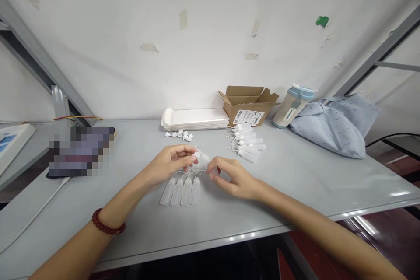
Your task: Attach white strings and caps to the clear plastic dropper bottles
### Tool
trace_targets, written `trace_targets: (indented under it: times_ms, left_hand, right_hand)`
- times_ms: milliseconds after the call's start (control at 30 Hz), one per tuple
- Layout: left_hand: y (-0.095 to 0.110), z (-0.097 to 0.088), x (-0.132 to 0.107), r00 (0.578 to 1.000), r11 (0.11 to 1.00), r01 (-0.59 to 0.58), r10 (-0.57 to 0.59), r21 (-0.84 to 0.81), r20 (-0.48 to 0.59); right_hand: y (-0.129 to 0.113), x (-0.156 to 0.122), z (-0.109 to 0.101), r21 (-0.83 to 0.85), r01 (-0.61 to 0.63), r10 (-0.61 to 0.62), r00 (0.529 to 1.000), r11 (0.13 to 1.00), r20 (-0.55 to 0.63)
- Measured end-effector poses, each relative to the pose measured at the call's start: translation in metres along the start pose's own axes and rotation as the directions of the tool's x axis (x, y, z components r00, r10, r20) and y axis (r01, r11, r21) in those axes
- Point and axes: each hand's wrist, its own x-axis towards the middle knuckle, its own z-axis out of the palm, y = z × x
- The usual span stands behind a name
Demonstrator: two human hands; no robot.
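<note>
My left hand (175,162) is closed in a pinch on a small translucent white plastic piece (202,162), whose exact kind I cannot make out. My right hand (234,177) has its fingers curled against the right side of that piece. Just below and in front of the hands, several clear flat plastic bottles (186,192) lie side by side, thin white cords running from their tops. Behind the left hand sits a cluster of small white caps (180,134). Further right lies a pile of similar bottles with white tops and cords (247,142).
Against the wall are a stack of white trays (197,119) and an open cardboard box (247,105). A tumbler (292,107) and a blue cloth bag (328,129) stand at the right. A blurred-out phone (82,151) with a white cable (39,212) occupies the left.
</note>
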Motion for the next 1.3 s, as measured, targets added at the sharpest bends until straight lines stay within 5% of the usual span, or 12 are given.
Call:
trace_targets:
  times_ms: [333,500,600,700,800,867,1133,1300]
  left_hand:
    - [0.0,0.008,-0.003,0.99,1.0,-0.014,0.01,0.028,0.142]
    - [0.0,0.01,-0.004,0.993,0.999,-0.043,0.04,0.021,0.109]
    - [0.001,0.011,-0.006,0.996,0.999,-0.044,0.044,0.011,0.077]
    - [0.003,0.014,-0.007,0.998,0.998,-0.063,0.062,0.031,0.031]
    - [0.006,0.018,-0.008,0.991,0.99,-0.126,0.128,0.065,-0.024]
    - [0.007,0.021,-0.008,0.987,0.986,-0.147,0.151,0.081,-0.048]
    - [0.005,0.023,-0.008,1.0,0.985,-0.026,0.027,0.173,-0.007]
    - [0.008,0.024,-0.013,0.991,0.984,-0.124,0.129,0.128,-0.026]
  right_hand:
    - [0.004,-0.002,-0.008,0.181,-0.158,0.142,0.985,0.971,0.101]
    - [0.001,-0.002,-0.005,0.335,-0.244,0.235,0.97,0.91,0.069]
    - [0.0,0.001,-0.003,0.541,-0.298,0.3,0.95,0.786,0.089]
    - [0.001,0.004,-0.004,0.757,-0.368,0.347,0.917,0.54,0.199]
    - [0.003,0.006,-0.008,0.845,-0.468,0.39,0.851,0.259,0.352]
    - [0.005,0.007,-0.01,0.85,-0.49,0.416,0.825,0.192,0.382]
    - [0.004,0.005,-0.006,0.837,-0.451,0.383,0.865,0.309,0.325]
    - [0.0,0.005,-0.009,0.821,-0.455,0.403,0.861,0.344,0.309]
